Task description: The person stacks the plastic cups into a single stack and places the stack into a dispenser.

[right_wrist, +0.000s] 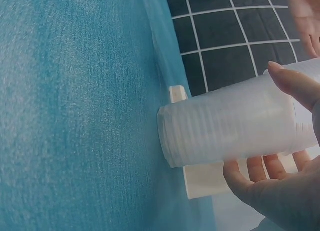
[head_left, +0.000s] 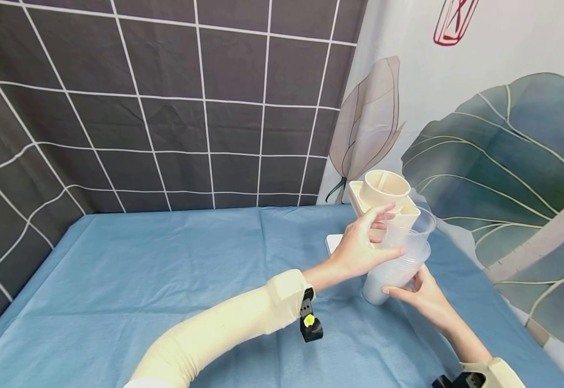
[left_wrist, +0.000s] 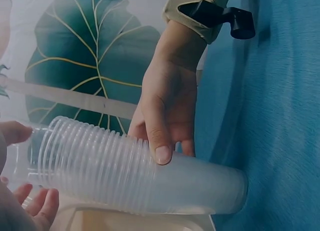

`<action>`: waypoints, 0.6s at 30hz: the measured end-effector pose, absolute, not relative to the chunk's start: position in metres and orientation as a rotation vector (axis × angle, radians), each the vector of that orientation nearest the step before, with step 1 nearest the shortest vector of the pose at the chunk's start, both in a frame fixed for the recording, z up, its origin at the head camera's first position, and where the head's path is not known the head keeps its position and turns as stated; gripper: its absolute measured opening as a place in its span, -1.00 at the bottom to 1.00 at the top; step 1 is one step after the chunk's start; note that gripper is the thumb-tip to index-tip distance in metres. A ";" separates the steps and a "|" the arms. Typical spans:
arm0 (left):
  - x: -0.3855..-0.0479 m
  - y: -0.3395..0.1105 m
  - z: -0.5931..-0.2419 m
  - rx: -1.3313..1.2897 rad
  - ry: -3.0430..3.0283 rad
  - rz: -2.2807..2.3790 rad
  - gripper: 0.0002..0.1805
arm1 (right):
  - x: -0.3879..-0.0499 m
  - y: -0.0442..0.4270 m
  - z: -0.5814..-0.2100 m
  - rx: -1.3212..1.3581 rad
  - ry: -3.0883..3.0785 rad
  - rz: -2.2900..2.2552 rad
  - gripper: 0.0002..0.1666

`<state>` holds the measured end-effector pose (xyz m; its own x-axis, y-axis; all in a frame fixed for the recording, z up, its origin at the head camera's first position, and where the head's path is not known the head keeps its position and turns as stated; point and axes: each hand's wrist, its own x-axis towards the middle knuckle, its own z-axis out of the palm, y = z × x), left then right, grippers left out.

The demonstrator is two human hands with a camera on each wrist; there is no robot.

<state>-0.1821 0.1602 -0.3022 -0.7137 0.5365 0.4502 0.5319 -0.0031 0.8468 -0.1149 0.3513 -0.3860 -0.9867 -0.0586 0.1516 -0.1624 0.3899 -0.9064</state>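
Note:
A tall stack of clear plastic cups [head_left: 383, 285] leans to the right at the table's right side. Its lower end is at the blue cloth; whether it touches cannot be told. My right hand [head_left: 427, 304] grips the stack from the right, thumb on the near side and fingers behind, as the right wrist view also shows. At the stack's upper end, my left hand [head_left: 356, 245] holds a clear plastic cup [head_left: 423, 222] between thumb and fingers. In the left wrist view, the nested rims of the stack [left_wrist: 100, 166] lie just beside the left fingers.
A cream stand with a round open holder [head_left: 385, 186] stands right behind the hands, close to the stack. Its pale base [head_left: 333, 242] shows beside the left hand. Blue cloth [head_left: 165, 280] covers the table. A dark gridded curtain and a leaf-printed curtain hang behind.

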 end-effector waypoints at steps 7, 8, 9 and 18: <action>-0.182 0.165 -0.299 1.115 2.194 1.894 -0.28 | -0.115 0.352 -0.387 0.182 -2.553 1.677 -0.06; -0.182 0.165 -0.299 1.109 2.198 1.891 -0.29 | -0.115 0.352 -0.387 0.176 -2.555 1.677 -0.05; -0.182 0.166 -0.298 1.105 2.202 1.887 -0.29 | -0.115 0.352 -0.386 0.171 -2.558 1.674 -0.05; -0.181 0.166 -0.299 1.080 2.213 1.834 -0.28 | -0.115 0.352 -0.386 0.156 -2.560 1.669 -0.05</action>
<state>-0.1815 0.1661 -0.2989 -0.7503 0.5488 0.3687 0.4641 0.0400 0.8849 -0.1145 0.3516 -0.3859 -0.9915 -0.0410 0.1235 -0.1295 0.4008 -0.9070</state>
